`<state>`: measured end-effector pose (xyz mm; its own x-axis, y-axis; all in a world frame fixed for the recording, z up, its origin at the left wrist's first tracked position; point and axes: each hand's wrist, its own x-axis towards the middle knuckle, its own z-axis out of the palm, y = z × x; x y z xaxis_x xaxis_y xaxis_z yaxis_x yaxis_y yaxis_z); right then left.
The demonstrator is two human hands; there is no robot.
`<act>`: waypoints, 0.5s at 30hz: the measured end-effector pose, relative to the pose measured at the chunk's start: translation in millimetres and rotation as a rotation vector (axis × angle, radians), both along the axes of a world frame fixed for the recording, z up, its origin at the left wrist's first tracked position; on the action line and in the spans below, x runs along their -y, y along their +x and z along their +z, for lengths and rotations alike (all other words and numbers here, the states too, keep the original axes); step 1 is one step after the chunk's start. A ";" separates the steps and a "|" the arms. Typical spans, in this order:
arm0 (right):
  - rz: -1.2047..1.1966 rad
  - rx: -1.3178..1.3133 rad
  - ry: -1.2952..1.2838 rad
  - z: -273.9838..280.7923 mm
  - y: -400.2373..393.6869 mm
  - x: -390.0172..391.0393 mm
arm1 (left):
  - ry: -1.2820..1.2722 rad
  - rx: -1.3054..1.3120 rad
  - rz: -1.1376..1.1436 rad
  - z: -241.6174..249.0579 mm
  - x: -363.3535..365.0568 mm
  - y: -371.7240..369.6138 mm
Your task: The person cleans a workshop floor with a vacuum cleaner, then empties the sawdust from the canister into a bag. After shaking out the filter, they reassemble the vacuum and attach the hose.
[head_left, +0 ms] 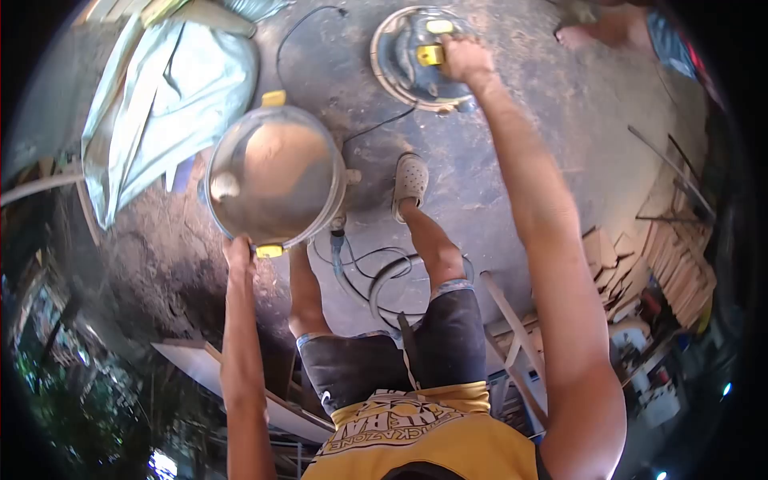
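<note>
An open vacuum cleaner drum (pixel 320 172) with a shiny metal wall stands in front of me, left of my legs. Brown sawdust (pixel 280 156) lies inside it. My left hand (pixel 238 251) is closed on the near rim, beside a yellow latch (pixel 270 251); another yellow latch (pixel 274 98) sits on the far rim. Farther forward, the round vacuum cleaner head (pixel 398 60) rests at floor level. My right hand (pixel 468 60) is closed at the top of this head, next to its yellow clip (pixel 430 55), with the fingers partly hidden.
A grey hose (pixel 376 292) and a black cable (pixel 380 124) lie on the floor by my feet. Pale plastic sheeting (pixel 180 96) is at the left. Wood offcuts (pixel 668 268) are piled at the right. Another person's leg (pixel 612 30) shows at the upper right.
</note>
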<state>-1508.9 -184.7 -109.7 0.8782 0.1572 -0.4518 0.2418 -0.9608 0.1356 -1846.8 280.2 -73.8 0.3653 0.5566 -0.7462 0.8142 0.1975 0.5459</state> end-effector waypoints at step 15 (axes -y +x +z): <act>-0.425 -0.027 0.461 214.2 -239.9 142.8 | -0.032 0.229 -0.315 -2.2 91.1 186.0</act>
